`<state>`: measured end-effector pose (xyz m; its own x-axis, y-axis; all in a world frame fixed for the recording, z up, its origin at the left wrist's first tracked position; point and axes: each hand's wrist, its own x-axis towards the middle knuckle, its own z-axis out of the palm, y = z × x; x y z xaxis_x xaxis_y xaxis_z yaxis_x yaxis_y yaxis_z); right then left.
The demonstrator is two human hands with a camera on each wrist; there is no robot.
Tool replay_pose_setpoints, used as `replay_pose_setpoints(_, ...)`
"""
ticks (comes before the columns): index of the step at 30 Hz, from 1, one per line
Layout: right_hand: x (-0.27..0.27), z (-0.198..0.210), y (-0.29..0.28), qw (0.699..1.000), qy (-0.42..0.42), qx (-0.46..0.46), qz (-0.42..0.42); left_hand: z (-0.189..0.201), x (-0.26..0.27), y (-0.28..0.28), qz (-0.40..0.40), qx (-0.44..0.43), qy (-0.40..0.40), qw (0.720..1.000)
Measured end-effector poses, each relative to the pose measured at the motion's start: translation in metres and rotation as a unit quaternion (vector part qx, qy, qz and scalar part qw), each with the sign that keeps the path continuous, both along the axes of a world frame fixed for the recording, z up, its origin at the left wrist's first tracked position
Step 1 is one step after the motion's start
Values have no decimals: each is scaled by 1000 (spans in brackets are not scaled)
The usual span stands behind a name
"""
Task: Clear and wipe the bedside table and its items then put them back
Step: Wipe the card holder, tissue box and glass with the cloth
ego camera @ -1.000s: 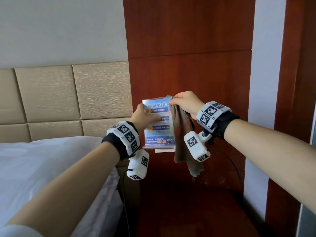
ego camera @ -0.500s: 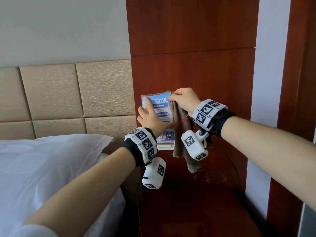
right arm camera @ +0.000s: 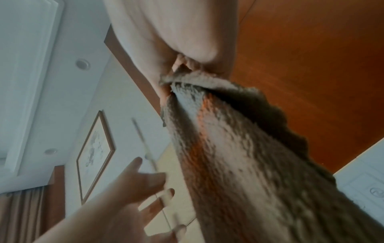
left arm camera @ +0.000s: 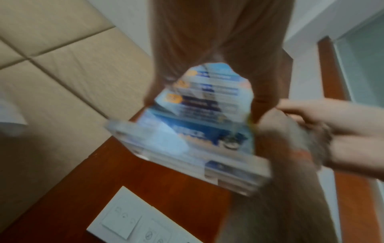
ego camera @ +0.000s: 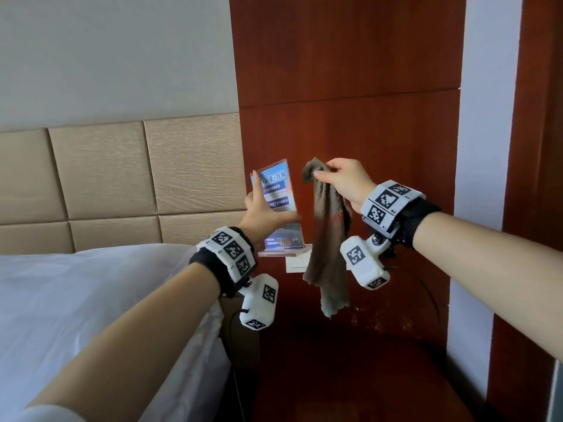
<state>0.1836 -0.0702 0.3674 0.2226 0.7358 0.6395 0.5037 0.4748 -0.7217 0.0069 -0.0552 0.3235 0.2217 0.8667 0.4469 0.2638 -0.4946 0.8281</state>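
A clear acrylic sign stand [ego camera: 278, 194] with a blue printed card is held upright in the air by my left hand [ego camera: 263, 213]. The thumb lies across its front and the fingers are behind it. In the left wrist view the sign stand [left arm camera: 197, 125] is blurred. My right hand [ego camera: 339, 181] pinches the top of a brown cloth [ego camera: 329, 239], which hangs down freely a little right of the sign without touching it. The right wrist view shows the cloth [right arm camera: 239, 156] hanging from my fingers. The dark red bedside table [ego camera: 350, 379] lies below both hands.
A bed with white bedding [ego camera: 91, 300] and a beige padded headboard [ego camera: 137, 178] stands to the left. A white switch panel [ego camera: 293, 264] sits on the red wood wall panel [ego camera: 350, 102] behind the sign. A dark cable [ego camera: 432, 296] runs along the wall at the table's back.
My right hand has pulled the cloth off the sign's top edge to the right. My left hand has shifted its grip and turned the sign slightly.
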Motion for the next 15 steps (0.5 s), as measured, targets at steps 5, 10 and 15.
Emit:
replay_pose_setpoints(5,0,4,-9,991,-110,23,71,3,-11,-9,-175,10,-1,985)
replay_pose_setpoints(10,0,14,-19,960,-255,49,101,1,-8,-16,-216,-6,25,976)
replay_pose_setpoints(15,-2,11,-21,951,-278,80,107,-5,-9,-13,-229,-28,11,973)
